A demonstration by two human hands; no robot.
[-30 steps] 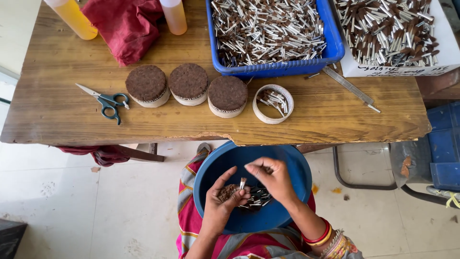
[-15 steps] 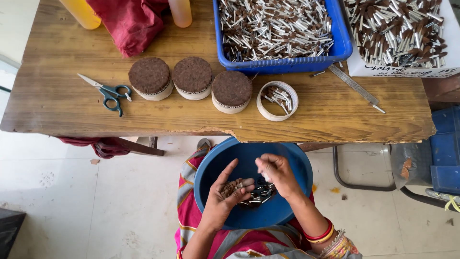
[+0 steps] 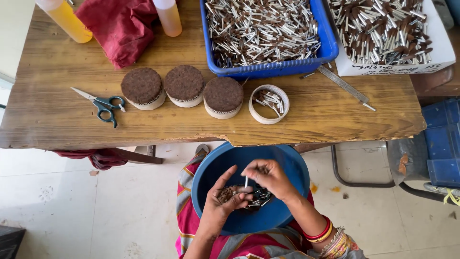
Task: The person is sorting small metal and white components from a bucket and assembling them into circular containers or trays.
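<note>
Hands close in over the blue basin (image 3: 292, 168), a small white stick now upright between them.
The left hand (image 3: 225, 199), cupped around brown-tipped pieces, has drawn nearer; the right hand (image 3: 268, 175) pinches the stick (image 3: 246, 182), its long axis pointing toward the desk (image 3: 57, 120), apparently a fresh piece being added.

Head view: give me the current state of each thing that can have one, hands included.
Left hand: cupped, holding a brown-topped bundle.
Right hand: pinching one thin white stick.
Round blue plastic basin: on the lap, a few sticks inside.
Green-handled scissors: closed, flat on the wooden table.
Three round brown-topped bundles: full, upright.
White ring: nearly empty.
Blue plastic crate: full of sticks.
</note>
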